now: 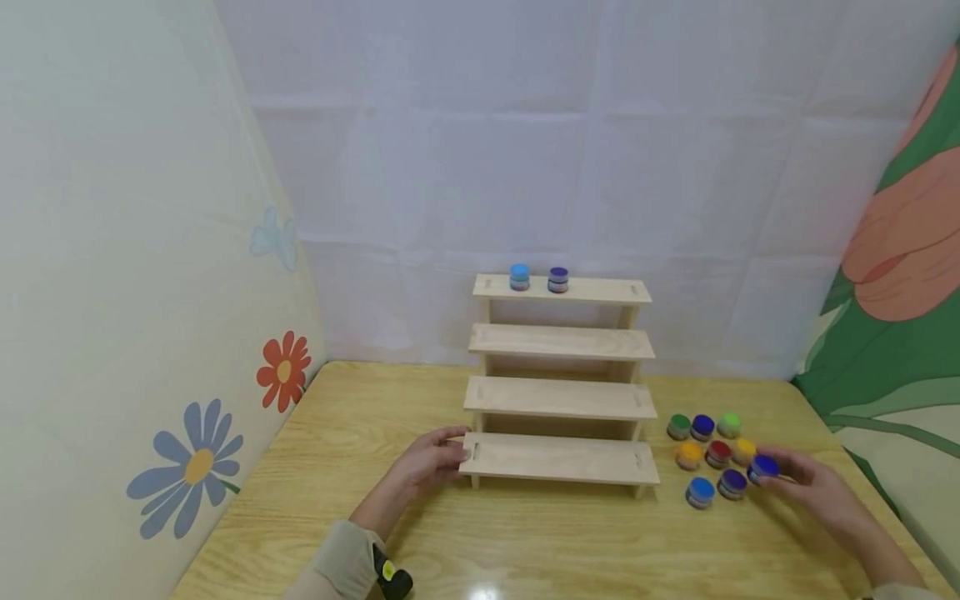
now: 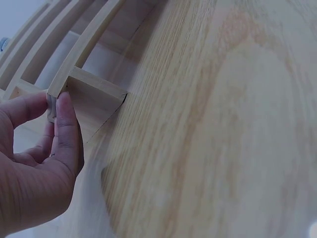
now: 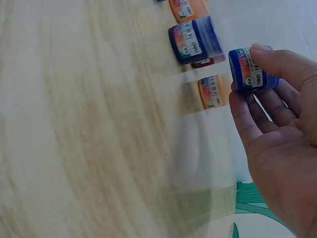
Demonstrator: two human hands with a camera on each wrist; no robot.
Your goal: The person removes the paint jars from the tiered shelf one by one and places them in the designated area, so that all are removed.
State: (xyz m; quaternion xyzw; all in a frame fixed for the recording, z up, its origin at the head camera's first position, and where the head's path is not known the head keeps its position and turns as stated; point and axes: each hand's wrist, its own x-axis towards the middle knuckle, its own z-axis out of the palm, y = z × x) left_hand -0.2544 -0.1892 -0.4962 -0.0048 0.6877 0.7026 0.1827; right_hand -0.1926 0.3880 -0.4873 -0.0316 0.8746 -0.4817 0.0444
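A stepped wooden rack (image 1: 558, 458) stands on the table. My left hand (image 1: 422, 468) grips the left end of its lowest shelf; the left wrist view shows thumb and fingers pinching the shelf's end (image 2: 51, 106). At the right, my right hand (image 1: 821, 493) holds a dark blue paint jar (image 3: 242, 69) between thumb and fingers, seemingly lifted off the table in the right wrist view. Close beside it stand several small jars, among them a purple jar (image 1: 732, 483), a light blue jar (image 1: 701, 492), a yellow jar (image 1: 744, 451) and a red jar (image 1: 717, 454).
On the top shelf sit a light blue jar (image 1: 519, 277) and a purple jar (image 1: 558, 280). Further back in the group are green jars, one dark (image 1: 678, 427), and a blue jar (image 1: 702, 427). A white cloth (image 1: 450, 183) hangs behind the wooden table (image 1: 525, 542).
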